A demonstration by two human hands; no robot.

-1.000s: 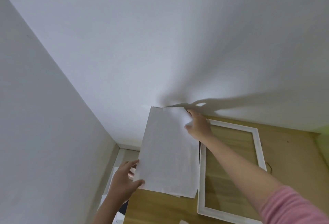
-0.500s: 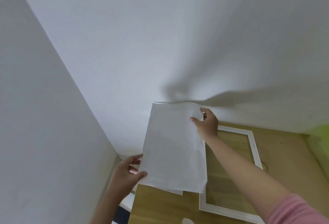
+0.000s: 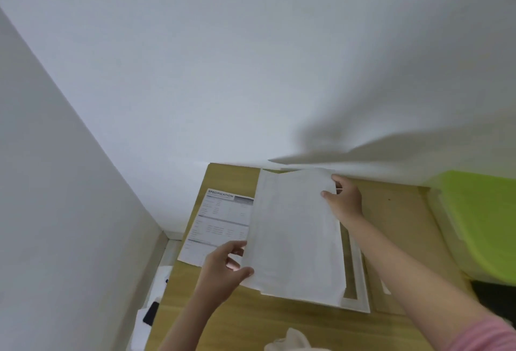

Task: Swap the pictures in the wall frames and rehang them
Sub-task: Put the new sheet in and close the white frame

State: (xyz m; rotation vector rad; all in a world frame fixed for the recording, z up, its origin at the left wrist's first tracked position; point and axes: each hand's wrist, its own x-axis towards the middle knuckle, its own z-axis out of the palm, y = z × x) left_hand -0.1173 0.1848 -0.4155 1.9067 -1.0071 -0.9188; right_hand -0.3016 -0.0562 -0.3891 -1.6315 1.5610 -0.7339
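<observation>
A white sheet of paper [image 3: 296, 236], blank side up, hangs over the wooden table [image 3: 396, 228]. My left hand [image 3: 223, 269] pinches its lower left corner. My right hand [image 3: 343, 200] grips its upper right edge. Under the sheet lies a white picture frame [image 3: 358, 281], mostly hidden, with only its right and bottom strips showing. A printed page headed "SPECIFICATION" [image 3: 220, 222] lies flat on the table to the left of the sheet.
A lime green object [image 3: 483, 225] stands at the table's right end. White crumpled material [image 3: 290, 341] sits at the near edge. Papers and a dark object [image 3: 152, 313] lie on the floor left of the table. White walls [image 3: 251, 57] close in behind and left.
Both hands carried the white sheet to the right, over the frame. This uncovered the printed specification page on the table's left part. The view shifted, so the green object shows more.
</observation>
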